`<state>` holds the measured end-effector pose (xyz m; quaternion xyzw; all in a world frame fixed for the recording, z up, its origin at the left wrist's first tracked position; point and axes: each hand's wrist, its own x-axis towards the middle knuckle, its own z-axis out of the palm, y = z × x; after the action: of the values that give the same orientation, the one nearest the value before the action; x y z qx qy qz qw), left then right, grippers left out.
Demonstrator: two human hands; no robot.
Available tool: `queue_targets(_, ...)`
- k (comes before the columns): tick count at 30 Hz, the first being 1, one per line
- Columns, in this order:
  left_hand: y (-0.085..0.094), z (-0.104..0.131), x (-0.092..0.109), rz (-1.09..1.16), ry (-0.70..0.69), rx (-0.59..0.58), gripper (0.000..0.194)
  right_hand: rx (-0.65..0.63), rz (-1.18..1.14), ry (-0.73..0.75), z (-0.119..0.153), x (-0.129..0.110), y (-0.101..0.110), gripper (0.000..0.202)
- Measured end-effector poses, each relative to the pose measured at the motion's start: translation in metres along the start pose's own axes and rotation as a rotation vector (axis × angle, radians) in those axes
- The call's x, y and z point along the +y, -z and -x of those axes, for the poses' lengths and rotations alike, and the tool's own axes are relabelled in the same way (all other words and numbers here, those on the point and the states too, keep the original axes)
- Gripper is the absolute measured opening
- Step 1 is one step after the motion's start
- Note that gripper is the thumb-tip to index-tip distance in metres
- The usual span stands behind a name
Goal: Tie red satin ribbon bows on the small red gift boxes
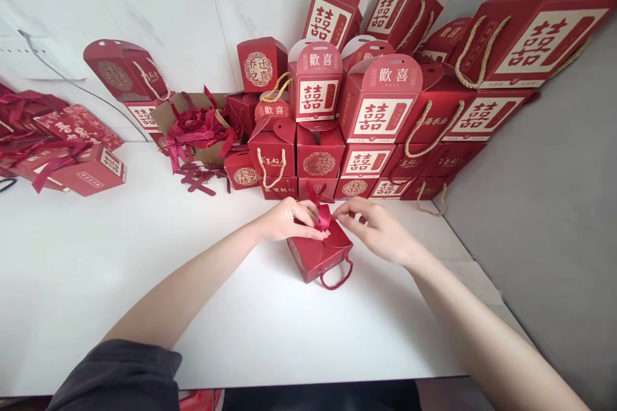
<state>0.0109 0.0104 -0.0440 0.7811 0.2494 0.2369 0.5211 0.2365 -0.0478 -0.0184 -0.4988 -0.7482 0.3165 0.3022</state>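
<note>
A small red gift box (pixel 321 253) with a red rope handle (pixel 340 286) lies on the white table. On its top sits a shiny red ribbon (pixel 323 218). My left hand (pixel 289 219) reaches in from the left, its fingers and thumb closed on the ribbon against the lid. From the other side, my right hand (pixel 376 225) has its thumb and forefinger brought together at the ribbon's right edge. What lies between those fingertips is small and partly hidden. A dark ribbon end sticks up behind the bow.
Stacked red gift boxes (pixel 321 160), several with gold rope handles, line the wall behind. Left of them an open carton (pixel 209 154) holds tangled red ribbons (pixel 193 125). Further left lie ribbon-tied boxes (pixel 89 170). A grey panel (pixel 544 205) borders the table (pixel 231 327) on the right.
</note>
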Motion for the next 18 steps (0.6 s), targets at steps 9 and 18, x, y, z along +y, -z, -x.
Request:
queue_targets(9,0.001,0.001,-0.002,-0.027,-0.021,-0.003,0.013,0.048,-0.248,0.158,-0.001,0.005,-0.035,0.028)
queue_targets(18,0.000,0.000,-0.001,-0.004,-0.020,-0.003,0.016,0.359,-0.640,-0.051,-0.012,0.008,-0.050,0.014)
